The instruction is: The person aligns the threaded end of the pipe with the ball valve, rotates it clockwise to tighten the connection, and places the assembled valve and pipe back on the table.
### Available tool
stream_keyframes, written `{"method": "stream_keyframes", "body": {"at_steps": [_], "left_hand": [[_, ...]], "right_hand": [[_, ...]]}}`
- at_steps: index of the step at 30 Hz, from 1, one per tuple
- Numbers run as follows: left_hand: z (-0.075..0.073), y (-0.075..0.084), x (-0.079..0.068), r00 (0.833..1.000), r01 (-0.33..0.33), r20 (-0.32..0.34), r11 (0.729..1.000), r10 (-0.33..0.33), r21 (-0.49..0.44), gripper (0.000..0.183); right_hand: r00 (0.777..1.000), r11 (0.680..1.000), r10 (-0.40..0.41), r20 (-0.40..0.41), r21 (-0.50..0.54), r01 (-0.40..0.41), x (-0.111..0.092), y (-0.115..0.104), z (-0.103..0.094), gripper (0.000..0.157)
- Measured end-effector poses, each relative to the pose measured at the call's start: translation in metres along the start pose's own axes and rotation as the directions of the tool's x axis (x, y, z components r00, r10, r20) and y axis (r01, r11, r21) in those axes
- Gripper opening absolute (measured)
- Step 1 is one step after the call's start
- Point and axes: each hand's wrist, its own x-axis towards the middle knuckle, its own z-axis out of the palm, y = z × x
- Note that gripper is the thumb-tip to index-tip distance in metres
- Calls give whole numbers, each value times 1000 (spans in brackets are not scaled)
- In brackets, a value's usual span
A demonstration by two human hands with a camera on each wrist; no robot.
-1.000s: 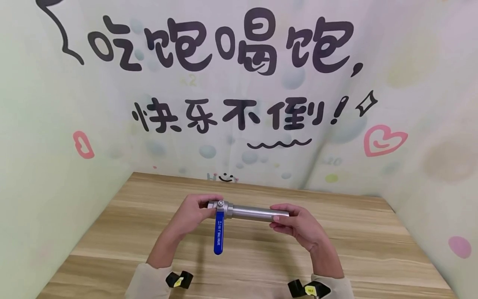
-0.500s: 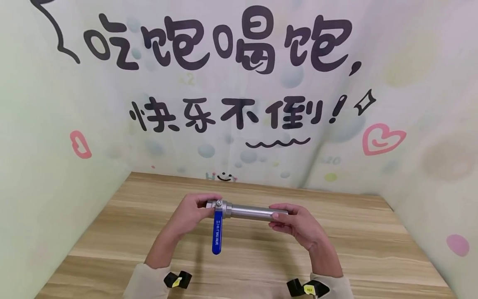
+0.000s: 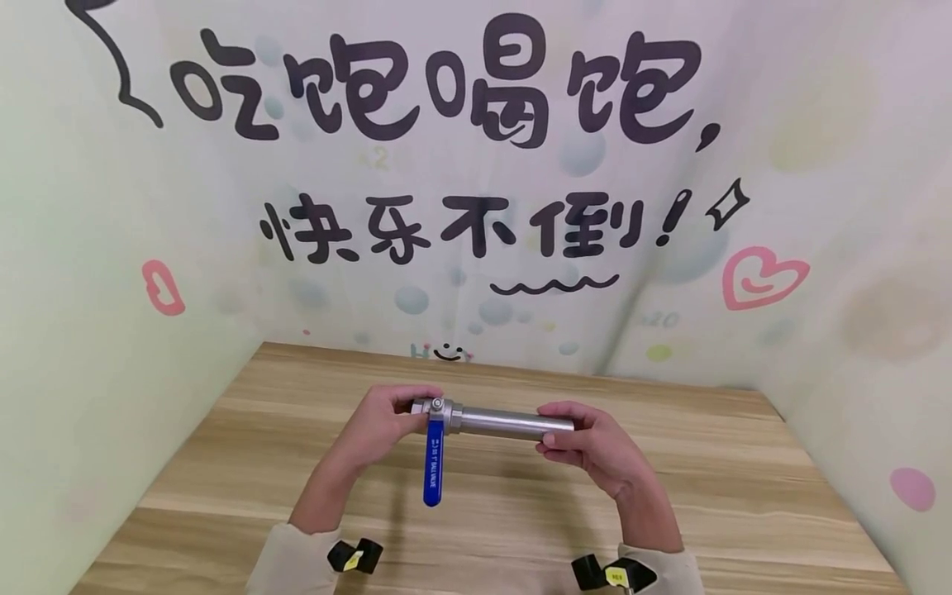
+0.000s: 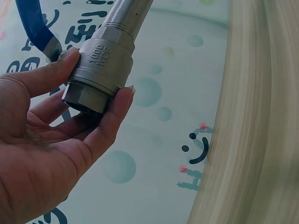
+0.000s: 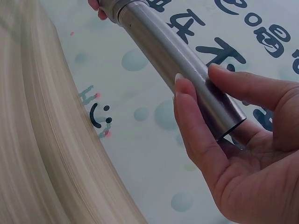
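A steel ball valve [image 4: 105, 63] and a steel pipe [image 3: 502, 423] are joined end to end and held level above the table. My left hand [image 3: 378, 428] grips the valve body by its outer end, thumb on the near side and fingers round the far side. The valve's blue lever handle [image 3: 434, 467] points toward me, lettering facing up. My right hand [image 3: 598, 450] holds the pipe near its free end, thumb and fingertips on opposite sides. In the right wrist view the pipe's open end [image 5: 232, 129] shows just above the palm.
Below the hands lies a wood-grain table [image 3: 491, 529], bearing their shadows. A pale printed cloth [image 3: 476, 182] with dark lettering rises behind it, with pale walls at both sides. Black camera mounts [image 3: 355, 556] sit on both sleeves.
My right thumb and fingers have shifted slightly on the pipe, baring a little more of its end. The left hand, valve and lever keep their places.
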Motion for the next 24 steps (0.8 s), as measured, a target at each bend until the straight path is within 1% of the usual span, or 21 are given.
{"method": "stream_keyframes", "body": {"at_steps": [8,16,24], "left_hand": [[0,-1,-1,1000,1,0,1000,-1,4,29],[2,-1,-1,1000,-1,8,1000,1,-2,29],[1,-1,0,1000,-10,1,1000,10,3,29]], "right_hand": [[1000,1000,-17,16,-4,17,0,2,0,31],[1000,1000,-7,-8,-8,7,-2,2,-1,27],[1000,1000,-11,-3,-18,11,0,0,-1,26]]}}
